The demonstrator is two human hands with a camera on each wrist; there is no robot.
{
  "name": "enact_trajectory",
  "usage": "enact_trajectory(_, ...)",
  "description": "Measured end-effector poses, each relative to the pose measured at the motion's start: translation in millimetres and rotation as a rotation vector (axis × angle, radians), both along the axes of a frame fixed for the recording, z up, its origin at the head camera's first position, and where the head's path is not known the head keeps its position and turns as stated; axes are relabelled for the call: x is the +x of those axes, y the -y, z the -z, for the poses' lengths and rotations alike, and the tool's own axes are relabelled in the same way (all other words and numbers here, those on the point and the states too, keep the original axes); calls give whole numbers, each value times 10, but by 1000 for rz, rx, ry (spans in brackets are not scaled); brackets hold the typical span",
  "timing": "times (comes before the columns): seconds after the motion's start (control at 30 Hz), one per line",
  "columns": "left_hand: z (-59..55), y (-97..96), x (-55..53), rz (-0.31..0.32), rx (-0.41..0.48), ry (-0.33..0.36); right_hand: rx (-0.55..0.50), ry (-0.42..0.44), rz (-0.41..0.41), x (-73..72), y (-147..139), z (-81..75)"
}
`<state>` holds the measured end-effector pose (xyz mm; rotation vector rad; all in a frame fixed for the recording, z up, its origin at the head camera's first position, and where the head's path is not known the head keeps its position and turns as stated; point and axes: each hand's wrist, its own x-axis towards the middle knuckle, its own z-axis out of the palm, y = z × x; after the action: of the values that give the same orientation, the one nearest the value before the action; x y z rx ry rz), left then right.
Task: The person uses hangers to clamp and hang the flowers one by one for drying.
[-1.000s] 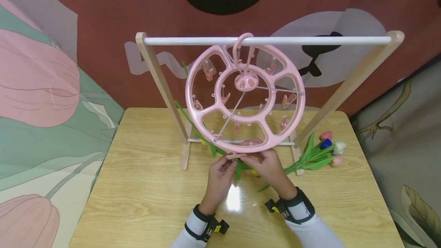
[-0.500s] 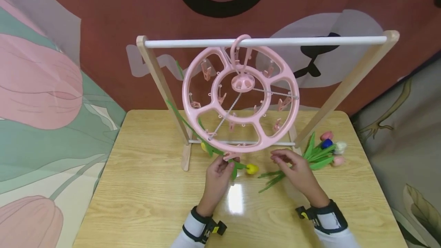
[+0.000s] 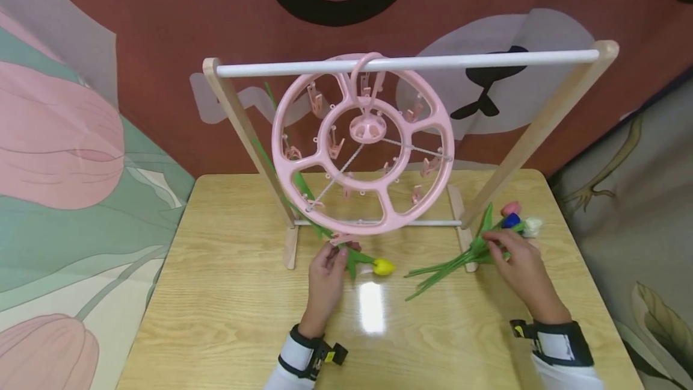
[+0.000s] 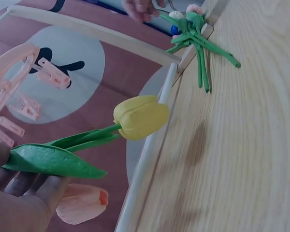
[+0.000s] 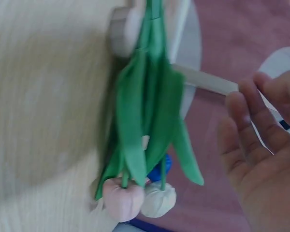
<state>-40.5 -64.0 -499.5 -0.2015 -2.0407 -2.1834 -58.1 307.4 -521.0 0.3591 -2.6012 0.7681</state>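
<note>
My left hand [image 3: 325,278] pinches the stem of a yellow tulip [image 3: 384,267] just below the near rim of a round pink clip hanger [image 3: 363,230]. A pink clothespin [image 3: 344,238] lies right at its fingertips. In the left wrist view the yellow bloom [image 4: 141,117] points away from the thumb, with a green leaf [image 4: 53,160] across the fingers. My right hand [image 3: 525,269] hovers over a bunch of tulips [image 3: 476,251], fingers loosely bent and holding nothing. In the right wrist view pink [image 5: 123,199] and white [image 5: 158,199] blooms hang beside the hand.
The hanger hooks over the white bar [image 3: 433,64] of a wooden-legged stand [image 3: 536,137] on the table [image 3: 227,318]. More green stems [image 3: 300,182] hang at the hanger's left. A pink tulip [image 4: 82,204] shows beyond the left hand.
My right hand has left the clothespin at the hanger's rim and moved right to the tulip bunch. My left hand stays on the yellow tulip, whose bloom has come into view.
</note>
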Motion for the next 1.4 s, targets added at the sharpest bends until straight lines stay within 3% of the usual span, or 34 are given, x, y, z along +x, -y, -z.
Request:
enact_trajectory(0.13,-18,49,-15,-28,-13,-2,106,-2,-68,-21,-21,92)
enact_trajectory(0.4,-87,89,-36,-63,-63,28,271,-87,-170,-60,-18,279)
enact_trajectory(0.63,173,120,-107,-84,-106,-10,332,-41,-132,-95,-6,377)
enact_trajectory(0.73,208,116,-120,-96,-141,-23,338,-17,-114,-92,-6,379)
enact_trajectory(0.8,194,108,-116,-106,-170,-27,334,-12,-119,-91,-12,373)
enact_trajectory(1.03,-111,64,-45,-99,-244,-114,380,-84,-176,-52,-9,269)
enact_trajectory(1.1,-151,64,-37,-94,-255,-124,382,-118,-202,-33,14,216)
enact_trajectory(1.23,-183,69,-20,-88,-266,-151,372,-158,-246,13,74,98)
enact_trajectory(1.4,-148,68,27,-171,-337,-233,386,-143,-262,73,136,-18)
